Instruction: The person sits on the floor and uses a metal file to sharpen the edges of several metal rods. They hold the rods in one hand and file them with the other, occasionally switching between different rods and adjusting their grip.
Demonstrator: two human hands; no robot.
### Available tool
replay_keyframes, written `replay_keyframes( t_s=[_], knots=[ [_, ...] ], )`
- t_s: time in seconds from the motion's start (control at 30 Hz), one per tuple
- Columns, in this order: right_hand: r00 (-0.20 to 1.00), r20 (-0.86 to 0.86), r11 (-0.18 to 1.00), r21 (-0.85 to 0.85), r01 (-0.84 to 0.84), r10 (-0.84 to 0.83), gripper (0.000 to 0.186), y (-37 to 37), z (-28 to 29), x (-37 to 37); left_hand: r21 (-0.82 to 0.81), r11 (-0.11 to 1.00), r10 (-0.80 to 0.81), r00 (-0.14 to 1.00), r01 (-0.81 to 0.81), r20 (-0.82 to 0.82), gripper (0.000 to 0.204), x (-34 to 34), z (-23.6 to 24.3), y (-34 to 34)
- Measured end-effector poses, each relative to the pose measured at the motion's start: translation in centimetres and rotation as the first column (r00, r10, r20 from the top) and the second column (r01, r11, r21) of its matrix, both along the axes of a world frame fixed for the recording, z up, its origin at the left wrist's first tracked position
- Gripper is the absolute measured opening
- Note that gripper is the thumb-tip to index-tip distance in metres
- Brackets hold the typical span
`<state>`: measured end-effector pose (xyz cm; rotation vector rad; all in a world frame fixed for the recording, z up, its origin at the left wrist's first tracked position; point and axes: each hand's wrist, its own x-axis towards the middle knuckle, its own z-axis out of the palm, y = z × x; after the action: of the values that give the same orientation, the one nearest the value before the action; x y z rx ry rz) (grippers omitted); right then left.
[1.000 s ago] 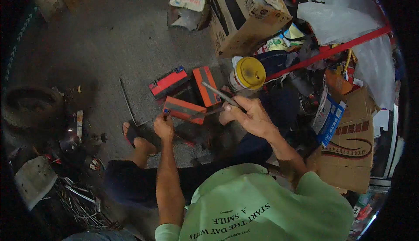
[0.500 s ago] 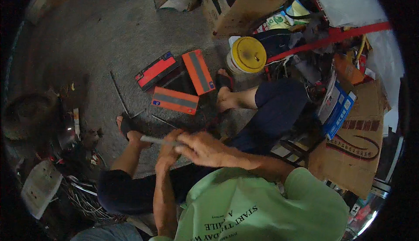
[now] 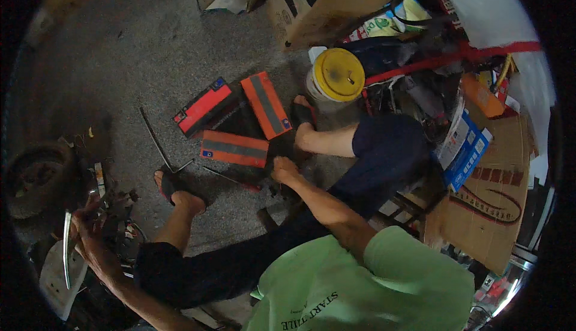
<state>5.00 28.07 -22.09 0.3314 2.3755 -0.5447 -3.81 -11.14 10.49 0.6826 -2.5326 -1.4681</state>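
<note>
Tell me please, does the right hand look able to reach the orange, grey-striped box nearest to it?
Probably yes: the right hand is close to the orange, grey-striped box, near its right end, and nothing visible stands between them.

The metal bar (image 3: 67,252), earlier gripped in the right hand (image 3: 285,170), has been taken over by the left hand (image 3: 91,234) and brought from well right of the tyre (image 3: 33,202) to just beside its near side; the hands have been parted.
</note>
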Motion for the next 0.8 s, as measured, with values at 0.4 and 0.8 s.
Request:
replay_keyframes(
  t_s=[0.4, 0.8],
  knots=[
    [0.982, -0.122, 0.974, -0.191, 0.119, -0.143, 0.033, 0.1, -11.6, 0.1, 0.045, 0.975, 0.213, 0.975, -0.216, 0.070, 0.041, 1.1, -0.5, -1.5],
    [0.928, -0.373, 0.959, 0.262, 0.111, -0.005, 0.033, 0.4, -20.5, 6.3, -0.456, 0.890, -0.016, 1.000, 0.023, 0.018, 0.046, 1.1, -2.0, -3.7]
  ],
)
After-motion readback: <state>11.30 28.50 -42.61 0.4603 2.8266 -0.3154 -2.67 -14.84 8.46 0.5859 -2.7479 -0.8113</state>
